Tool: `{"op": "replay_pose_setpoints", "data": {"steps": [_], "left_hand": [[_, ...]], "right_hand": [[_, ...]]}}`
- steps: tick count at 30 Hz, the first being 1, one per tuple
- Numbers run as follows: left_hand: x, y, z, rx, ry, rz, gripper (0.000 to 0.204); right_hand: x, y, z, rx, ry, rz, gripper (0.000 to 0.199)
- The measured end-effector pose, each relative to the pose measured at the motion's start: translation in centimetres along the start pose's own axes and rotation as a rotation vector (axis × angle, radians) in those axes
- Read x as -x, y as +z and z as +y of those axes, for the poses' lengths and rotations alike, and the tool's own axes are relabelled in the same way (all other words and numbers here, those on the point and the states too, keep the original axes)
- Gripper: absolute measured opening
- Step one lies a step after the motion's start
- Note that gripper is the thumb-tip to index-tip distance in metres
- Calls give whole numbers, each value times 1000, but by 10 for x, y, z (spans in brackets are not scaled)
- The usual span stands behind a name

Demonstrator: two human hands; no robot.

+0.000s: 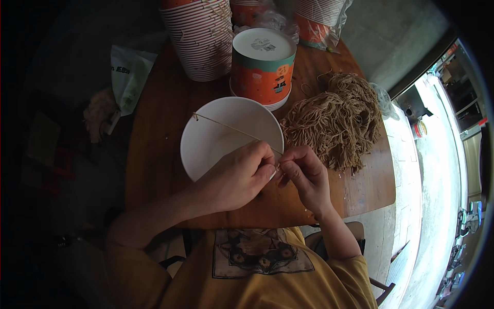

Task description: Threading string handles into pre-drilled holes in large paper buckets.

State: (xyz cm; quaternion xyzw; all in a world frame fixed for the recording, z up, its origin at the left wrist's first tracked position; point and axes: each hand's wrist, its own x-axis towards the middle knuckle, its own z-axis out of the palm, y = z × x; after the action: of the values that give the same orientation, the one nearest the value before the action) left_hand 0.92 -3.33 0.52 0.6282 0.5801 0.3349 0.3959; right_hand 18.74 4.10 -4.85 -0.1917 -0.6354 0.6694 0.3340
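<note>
A white paper bucket [206, 147] lies tilted on the table in front of me, its open mouth facing up toward me. A thin tan cord [226, 125] runs from a knot at its upper left rim, across the mouth, to my hands at the right rim. My left hand [244, 172] is closed at that rim, its thumb and fingers pinching the cord; part of the grip is hidden. Beside it, my right hand [304, 175] pinches the cord's end between thumb and fingertips. The exact loop between the fingers is too small to make out.
A heap of tan cords [339, 121] lies right of the bucket on the wooden table [360, 190]. Behind stand an upside-down orange and green bucket [262, 77], a tall stack of nested buckets [200, 44] and a plastic-wrapped stack [319, 23]. A white bag [131, 74] is at the left.
</note>
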Motion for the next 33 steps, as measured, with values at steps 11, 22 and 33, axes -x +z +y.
{"op": "replay_pose_setpoints", "data": {"steps": [11,22,33], "left_hand": [[1,1,-3,27,42,54,14],[4,0,2,-11,87,25,8],[2,-2,-1,17,53,-1,10]], "right_hand": [[0,0,3,14,1,10,11],[1,-3,3,-15,0,-43,12],[-1,-4,-14,-59,118,-71,19]]}}
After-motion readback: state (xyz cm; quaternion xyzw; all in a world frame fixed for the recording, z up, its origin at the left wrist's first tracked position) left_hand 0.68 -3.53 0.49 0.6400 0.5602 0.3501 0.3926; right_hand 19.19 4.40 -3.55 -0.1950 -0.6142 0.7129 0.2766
